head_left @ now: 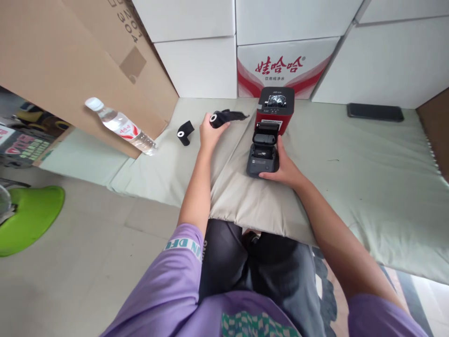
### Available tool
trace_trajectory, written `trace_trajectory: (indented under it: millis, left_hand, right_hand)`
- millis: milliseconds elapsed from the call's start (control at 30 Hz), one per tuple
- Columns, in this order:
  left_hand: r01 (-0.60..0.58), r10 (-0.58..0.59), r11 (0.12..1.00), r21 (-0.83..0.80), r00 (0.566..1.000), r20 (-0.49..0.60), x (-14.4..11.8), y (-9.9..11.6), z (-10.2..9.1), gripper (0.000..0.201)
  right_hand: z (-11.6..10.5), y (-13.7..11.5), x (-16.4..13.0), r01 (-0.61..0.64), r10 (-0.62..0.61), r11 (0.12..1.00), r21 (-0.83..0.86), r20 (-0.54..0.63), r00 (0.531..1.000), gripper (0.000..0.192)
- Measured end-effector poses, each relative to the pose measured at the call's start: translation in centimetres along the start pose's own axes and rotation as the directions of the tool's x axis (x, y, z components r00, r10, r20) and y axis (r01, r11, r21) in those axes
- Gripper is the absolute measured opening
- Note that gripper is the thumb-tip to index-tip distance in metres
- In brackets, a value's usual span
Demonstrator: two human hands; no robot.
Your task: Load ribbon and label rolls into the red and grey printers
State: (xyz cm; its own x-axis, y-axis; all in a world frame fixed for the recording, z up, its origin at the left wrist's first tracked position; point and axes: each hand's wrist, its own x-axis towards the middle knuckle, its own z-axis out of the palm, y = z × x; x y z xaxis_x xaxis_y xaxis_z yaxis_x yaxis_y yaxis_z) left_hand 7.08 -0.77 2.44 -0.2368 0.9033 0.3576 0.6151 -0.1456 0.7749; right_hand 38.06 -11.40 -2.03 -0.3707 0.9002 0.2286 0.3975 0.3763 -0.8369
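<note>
My left hand [209, 135] is closed around a black roll [220, 120] with a white core, and a loose dark strip trails from it to the right. A second black roll [184, 133], also white-cored and partly unwound, lies on the cloth to the left of that hand. My right hand [286, 164] grips the right side of a small dark-grey printer [261, 164] whose lid [264, 134] stands raised. A dark part with a white mark shows inside its bay. Directly behind is a red-and-black box [275, 106], a picture of a device on its top.
A clear water bottle [122, 126] leans at the left beside a large cardboard box [87, 56]. White cartons [196, 65] line the back of the pale cloth surface [351, 187]. A black phone-like slab [375, 112] lies at the right. A green seat [35, 215] is at far left.
</note>
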Motion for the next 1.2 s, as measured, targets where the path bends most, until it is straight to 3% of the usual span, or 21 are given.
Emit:
trace_trajectory:
  millis: [167, 333, 633, 867, 1067, 1200]
  left_hand:
    - [-0.066, 0.072, 0.987, 0.146, 0.997, -0.035, -1.0, 0.8, 0.5, 0.033]
    - [-0.1, 0.103, 0.986, 0.133, 0.995, -0.011, -1.0, 0.3, 1.3, 0.015]
    - [0.006, 0.039, 0.961, 0.276, 0.987, -0.156, -0.7, 0.1, 1.6, 0.029]
    - [-0.011, 0.082, 0.903, 0.43, 0.986, -0.147, -1.5, 1.5, 1.3, 0.042]
    - [0.017, 0.012, 0.932, 0.362, 0.997, -0.079, -1.9, 1.8, 2.2, 0.045]
    - [-0.007, 0.052, 0.962, 0.274, 0.986, -0.157, -1.3, 1.3, 2.1, 0.04]
  right_hand:
    - [-0.1, 0.0, 0.0, -0.011, 0.011, 1.0, -0.024, 0.004, 1.0, 0.16]
    - [-0.1, 0.4, 0.2, -0.002, 0.002, 0.999, -0.033, 0.001, 1.0, 0.159]
    - [0.1, 1.2, 0.3, 0.017, -0.017, 0.999, -0.045, -0.015, 1.0, 0.158]
    - [0.2, 1.5, 0.3, 0.031, -0.032, 0.997, -0.074, -0.021, 0.999, 0.155]
    - [0.0, 2.0, 0.4, 0.026, -0.027, 0.997, -0.074, -0.013, 1.0, 0.155]
    - [-0.1, 2.0, 0.5, 0.014, -0.013, 0.996, -0.089, 0.006, 1.0, 0.155]
